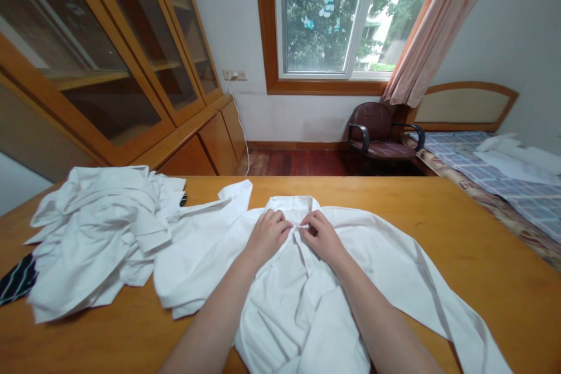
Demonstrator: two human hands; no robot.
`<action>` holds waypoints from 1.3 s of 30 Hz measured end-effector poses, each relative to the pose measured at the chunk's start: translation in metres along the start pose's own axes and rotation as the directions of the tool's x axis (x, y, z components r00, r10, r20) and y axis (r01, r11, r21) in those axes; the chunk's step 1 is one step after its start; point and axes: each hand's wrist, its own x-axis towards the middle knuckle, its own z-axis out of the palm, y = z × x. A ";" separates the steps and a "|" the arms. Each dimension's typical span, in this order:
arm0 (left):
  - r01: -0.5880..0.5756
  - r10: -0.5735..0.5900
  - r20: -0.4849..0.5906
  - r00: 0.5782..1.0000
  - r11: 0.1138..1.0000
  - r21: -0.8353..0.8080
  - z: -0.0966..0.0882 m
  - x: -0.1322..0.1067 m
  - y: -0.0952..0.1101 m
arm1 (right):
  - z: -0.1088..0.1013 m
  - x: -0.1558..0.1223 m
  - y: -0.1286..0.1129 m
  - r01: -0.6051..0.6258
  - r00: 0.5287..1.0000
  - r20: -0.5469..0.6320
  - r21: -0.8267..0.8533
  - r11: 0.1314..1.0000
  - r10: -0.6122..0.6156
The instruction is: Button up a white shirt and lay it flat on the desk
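A white long-sleeved shirt (pixel 302 304) lies spread on the wooden table, its collar (pixel 290 203) toward the far edge. Just below the collar, my left hand (pixel 270 232) pinches the front edge of the shirt between thumb and fingers. Close beside it on the right, my right hand (pixel 321 235) pinches the opposite front edge. A small fold of cloth bridges the gap between the fingertips; any button there is too small to make out. One sleeve (pixel 421 274) stretches down to the right, and the other side of the shirt lies bunched to the left.
A heap of white clothes (pixel 105 228) rests at the table's left, with a dark striped cloth (pixel 18 280) poking out. The wooden table (pixel 482 257) has its far edge before a brown armchair (pixel 379 128). A glass-doored cabinet (pixel 175 111) stands left, a bed (pixel 495 158) right.
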 end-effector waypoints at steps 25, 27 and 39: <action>-0.122 0.098 -0.177 0.979 0.984 -0.130 -0.003 0.003 0.001 | -0.002 0.003 0.002 -0.044 0.999 0.019 -0.007 0.999 0.044; -0.136 0.111 -0.170 0.979 0.980 -0.145 -0.003 0.001 0.000 | -0.002 0.002 0.000 -0.069 0.997 0.023 0.043 0.997 0.069; -0.134 0.097 -0.169 0.981 0.965 -0.226 -0.002 0.000 0.000 | -0.003 0.002 -0.001 -0.155 0.984 0.105 0.126 0.980 0.142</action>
